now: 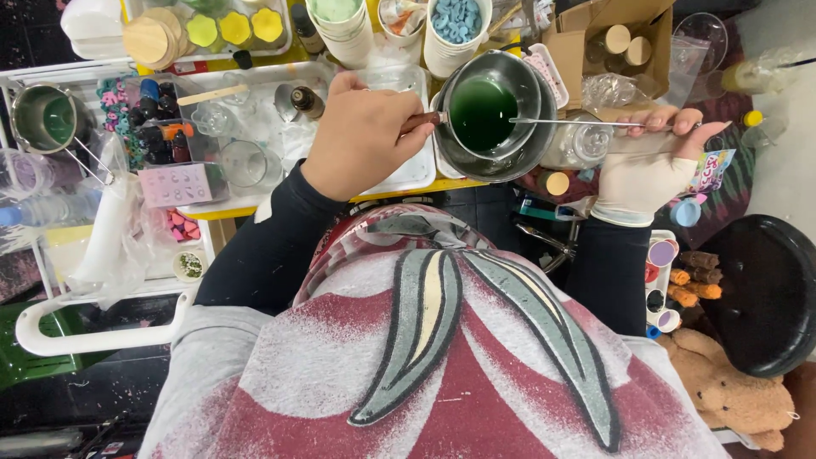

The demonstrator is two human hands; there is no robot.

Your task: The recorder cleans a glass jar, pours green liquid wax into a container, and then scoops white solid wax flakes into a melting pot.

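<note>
My left hand point(361, 136) grips the brown handle of a small steel pot point(489, 110) filled with dark green liquid. The pot rests inside a larger steel bowl point(527, 153) at the edge of the yellow table. My right hand point(650, 157), wearing a white fingerless glove, holds a thin metal rod point(578, 122) whose far end dips into the green liquid.
A white tray point(408, 174) with glass jars and small bottles lies left of the bowl. Another pot of green liquid point(47, 119) sits far left. Cups of coloured pieces point(455, 25) and a cardboard box point(608, 42) stand behind. A black stool point(765, 289) and teddy bear point(731, 391) are at right.
</note>
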